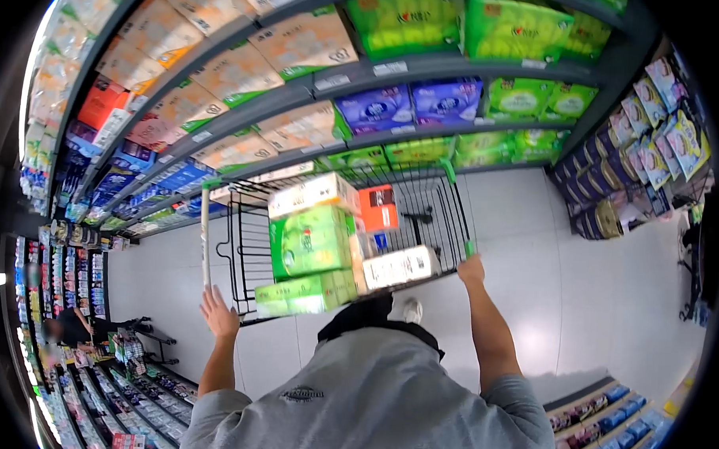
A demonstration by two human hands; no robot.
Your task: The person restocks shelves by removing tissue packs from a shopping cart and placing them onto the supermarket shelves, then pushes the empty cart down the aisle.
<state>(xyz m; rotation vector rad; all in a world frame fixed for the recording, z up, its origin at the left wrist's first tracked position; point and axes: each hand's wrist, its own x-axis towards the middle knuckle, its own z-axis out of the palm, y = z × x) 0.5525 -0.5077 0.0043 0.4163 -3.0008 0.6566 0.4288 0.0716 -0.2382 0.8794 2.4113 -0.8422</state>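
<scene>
A black wire shopping cart (pixel 252 252) with green corners stands sideways before me. My right hand (pixel 470 269) is closed round its rim at the near right corner, by the green cap. At the near end of the pale handle bar, my left hand (pixel 220 313) rests with fingers stretched out and slightly apart. Inside the cart, green tissue packs (pixel 307 242) are stacked on the left, topped by a white-and-orange pack (pixel 313 195). An orange-red box (pixel 377 208) and a white pack with dark lettering (pixel 401 267) lie to the right.
Shelves of tissue packs (pixel 414 28) run along the cart's far side. A display of hanging packets (pixel 659 148) stands at the right. Another person (pixel 79 325) is at the far left, beside another cart (pixel 161 344). Low shelves (pixel 606 419) stand behind me on the right.
</scene>
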